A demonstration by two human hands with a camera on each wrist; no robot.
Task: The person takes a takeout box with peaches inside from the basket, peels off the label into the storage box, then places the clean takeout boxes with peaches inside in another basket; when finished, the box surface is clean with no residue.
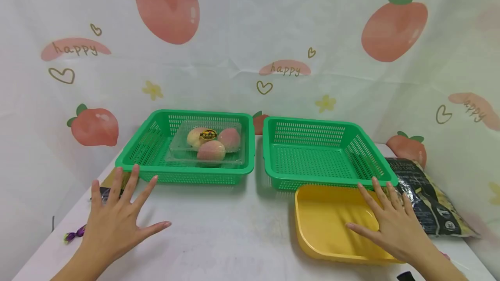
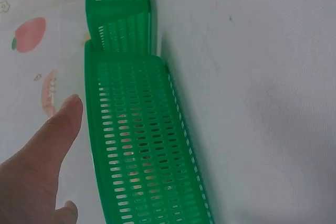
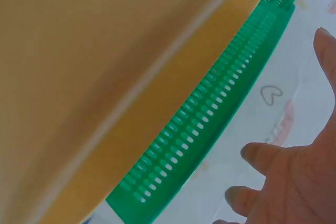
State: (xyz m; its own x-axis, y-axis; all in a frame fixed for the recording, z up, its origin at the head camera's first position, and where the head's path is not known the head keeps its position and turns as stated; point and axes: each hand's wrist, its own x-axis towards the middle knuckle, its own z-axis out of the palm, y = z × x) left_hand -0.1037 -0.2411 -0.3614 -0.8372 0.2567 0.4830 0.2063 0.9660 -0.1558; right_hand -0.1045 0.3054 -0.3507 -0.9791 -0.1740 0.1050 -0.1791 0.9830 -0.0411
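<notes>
**A:** Take the yellow tray point(image 1: 328, 224) as the marker. What is nearest?

**B:** The right hand point(image 1: 394, 224) hovers over the tray's right half, fingers straight and spread, gripping nothing. Whether the palm touches the tray I cannot tell. The right wrist view shows the same fingers point(image 3: 262, 156) splayed beside the tray's rim.

**A:** And the other hand?

**B:** The left hand point(image 1: 115, 220) is well to the left of the tray, over the white table point(image 1: 226, 233), fingers also released and fanned out, nothing in them. Its fingertips point(image 1: 134, 170) reach up close to the front wall of the left green basket point(image 1: 136, 159) (the left wrist view shows a finger beside that slotted wall, with a gap between).

**A:** Further back?

**B:** Just behind the tray, touching or nearly touching its far edge, sits the right green basket point(image 1: 273, 159). Left of it, side by side, is the left green basket, and inside that lies a clear plastic box point(image 1: 175, 151) with three peaches point(image 1: 211, 150)

**A:** Anything off to the sides?

**B:** Right of the tray, a dark printed bag point(image 1: 425, 198) lies flat. Far left of the tray, near the table edge, a small purple thing point(image 1: 74, 234) too small to make out
</notes>
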